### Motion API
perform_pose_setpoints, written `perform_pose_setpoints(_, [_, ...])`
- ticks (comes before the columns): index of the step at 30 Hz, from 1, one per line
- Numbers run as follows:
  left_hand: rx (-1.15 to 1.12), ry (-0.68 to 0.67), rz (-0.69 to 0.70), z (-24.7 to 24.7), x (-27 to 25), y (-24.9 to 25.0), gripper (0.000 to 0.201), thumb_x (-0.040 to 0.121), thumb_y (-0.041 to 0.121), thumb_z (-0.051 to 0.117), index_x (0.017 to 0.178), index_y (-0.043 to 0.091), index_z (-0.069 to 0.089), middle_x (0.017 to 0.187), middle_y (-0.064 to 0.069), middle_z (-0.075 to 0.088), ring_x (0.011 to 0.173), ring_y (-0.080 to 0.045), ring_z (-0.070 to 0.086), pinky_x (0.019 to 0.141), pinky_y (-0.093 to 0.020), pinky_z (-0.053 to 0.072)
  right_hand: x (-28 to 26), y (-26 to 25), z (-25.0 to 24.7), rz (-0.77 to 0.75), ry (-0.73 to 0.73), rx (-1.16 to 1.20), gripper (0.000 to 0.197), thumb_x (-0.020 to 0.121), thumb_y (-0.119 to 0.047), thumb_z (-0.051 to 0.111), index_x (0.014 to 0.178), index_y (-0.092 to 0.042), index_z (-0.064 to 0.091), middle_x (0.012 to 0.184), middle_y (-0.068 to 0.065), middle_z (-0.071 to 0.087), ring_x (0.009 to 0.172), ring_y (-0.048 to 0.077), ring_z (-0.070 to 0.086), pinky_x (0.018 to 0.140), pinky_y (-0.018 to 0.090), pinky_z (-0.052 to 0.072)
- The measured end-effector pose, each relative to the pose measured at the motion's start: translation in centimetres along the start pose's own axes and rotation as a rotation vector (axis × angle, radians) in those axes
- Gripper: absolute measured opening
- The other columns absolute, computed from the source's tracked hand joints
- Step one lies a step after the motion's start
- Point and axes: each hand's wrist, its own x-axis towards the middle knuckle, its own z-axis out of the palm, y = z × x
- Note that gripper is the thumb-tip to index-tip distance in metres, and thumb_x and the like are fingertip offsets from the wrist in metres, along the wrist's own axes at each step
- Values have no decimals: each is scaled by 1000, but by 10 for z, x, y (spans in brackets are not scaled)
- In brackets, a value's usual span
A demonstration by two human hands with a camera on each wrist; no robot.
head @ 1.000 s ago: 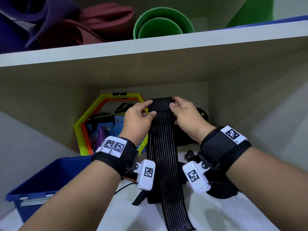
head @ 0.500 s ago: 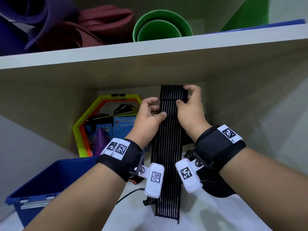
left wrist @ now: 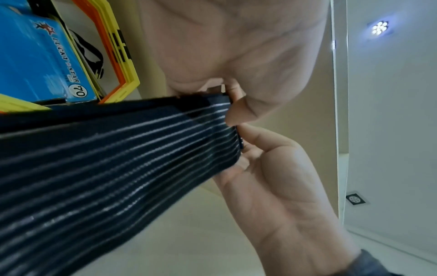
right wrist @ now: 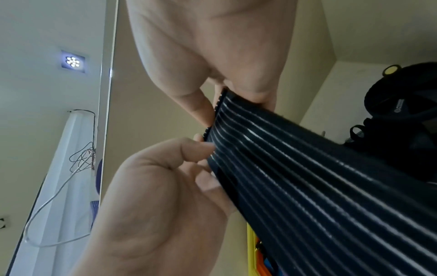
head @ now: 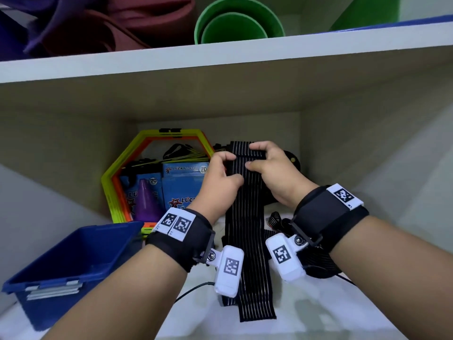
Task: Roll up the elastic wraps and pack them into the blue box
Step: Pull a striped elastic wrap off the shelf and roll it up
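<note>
Elastic wrap (head: 247, 217), black with pale stripes, held up mid-shelf, top end folded over, tail hanging to the shelf surface (head: 318, 315). Left hand (head: 219, 179) pinches its left edge, right hand (head: 274, 173) grips the folded top; hands close together. Blue box (head: 73, 263) near left, open. Yellow-orange hexagon frames (head: 117, 182) far left behind it.

"LUCKY STAR" and a circled "70" on blue packets (head: 185, 185) inside the hexagonal frames (head: 115, 173)
</note>
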Motion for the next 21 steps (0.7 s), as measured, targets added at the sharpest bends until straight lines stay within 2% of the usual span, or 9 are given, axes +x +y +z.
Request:
perform_pose_setpoints(2, [-32, -19, -14, -4, -3, -2, 42, 75, -1, 56, 109, 23, 51, 104, -13, 62, 83, -22, 64, 70, -40, 54, -1, 2, -2, -25, 9, -68, 41, 87, 10, 61, 119, -15, 60, 110, 17, 67, 88, 22, 69, 80, 40, 61])
perform_pose_setpoints(5, [46, -33, -45, -21, -8, -14, 32, 88, -9, 51, 103, 18, 57, 99, -6, 64, 77, -16, 60, 59, -28, 49, -1, 6, -7, -32, 78, -152, 41, 85, 11, 65, 117, -15, 65, 107, 20, 69, 85, 28, 72, 81, 48, 61])
perform_pose_setpoints(8, [258, -5, -153, -55, -6, -47, 23, 92, -1, 52, 86, 19, 61, 89, -2, 68, 73, -17, 57, 57, -26, 45, -1, 14, -15, 1, 113, -232, 41, 85, 9, 66, 117, -17, 66, 104, 15, 70, 88, 33, 73, 81, 50, 60])
perform_pose_setpoints(10, [476, -3, -242, -80, -2, -77, 18, 91, 7, 58, 82, 21, 64, 82, -1, 66, 74, -19, 58, 61, -26, 46, -2, 20, -18, 26, 111, -290, 41, 85, 7, 66, 117, -19, 66, 103, 13, 71, 87, 32, 73, 81, 51, 60])
perform_pose_setpoints(13, [793, -62, -373, -109, -3, -116, 17, 87, 11, 58, 94, 22, 69, 94, -4, 69, 90, -25, 66, 76, -30, 51, -5, 27, -21, 61, 95, -376, 40, 88, 4, 67, 121, -17, 64, 98, 10, 70, 81, 29, 72, 75, 42, 62])
perform_pose_setpoints(15, [973, -106, -453, -120, -7, -141, 23, 87, 19, 61, 109, 23, 69, 105, -7, 70, 98, -27, 67, 82, -30, 52, -6, 32, -26, 76, 96, -409, 38, 89, 3, 66, 121, -15, 63, 89, 5, 67, 70, 21, 67, 60, 27, 58])
perform_pose_setpoints(17, [1069, -146, -494, -124, -13, -162, 32, 87, 35, 63, 116, 23, 68, 109, -7, 70, 96, -27, 67, 83, -30, 54, -7, 36, -32, 82, 101, -431, 37, 89, 4, 66, 119, -18, 63, 87, 1, 65, 67, 13, 64, 49, 15, 51])
perform_pose_setpoints(19, [1114, -205, -516, -123, -20, -177, 43, 88, 50, 59, 121, 23, 67, 114, -3, 69, 97, -24, 65, 86, -31, 53, -7, 40, -39, 89, 109, -447, 38, 88, 3, 67, 117, -20, 64, 93, 2, 66, 73, 13, 66, 53, 15, 51])
perform_pose_setpoints(21, [1183, -329, -512, -116, -29, -183, 46, 95, 56, 47, 128, 27, 63, 126, 1, 65, 109, -23, 60, 94, -32, 46, -8, 42, -48, 101, 111, -445, 39, 88, 3, 67, 118, -21, 64, 100, 4, 67, 78, 15, 68, 58, 20, 53])
